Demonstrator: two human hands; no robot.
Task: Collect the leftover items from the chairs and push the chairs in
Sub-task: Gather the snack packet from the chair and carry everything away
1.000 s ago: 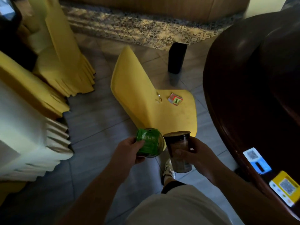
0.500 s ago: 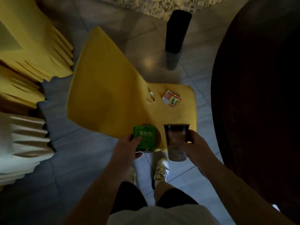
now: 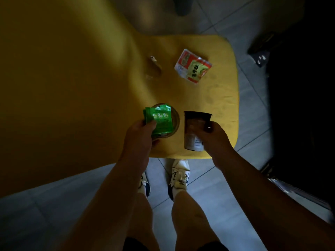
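A yellow-covered chair [image 3: 223, 98] fills the view, its backrest at the left and its seat in the middle. On the seat lie a red, white and green snack packet [image 3: 192, 67] and a small crumpled clear wrapper [image 3: 155, 67]. My left hand [image 3: 139, 140] grips a green packet [image 3: 160, 120] together with a round clear container [image 3: 175, 122] beneath it. My right hand [image 3: 215, 140] holds a dark plastic cup [image 3: 193, 127] upright by its side. Both hands hover over the seat's near edge.
A dark round table [image 3: 304, 105] rises at the right, close to the chair's seat. A black table leg [image 3: 182, 6] stands on the grey tiled floor beyond the chair. My two shoes [image 3: 179, 176] are just under the seat's near edge.
I have stepped up to the chair and leaned over it, so the seat now lies directly under my hands. Both hands keep their same holds.
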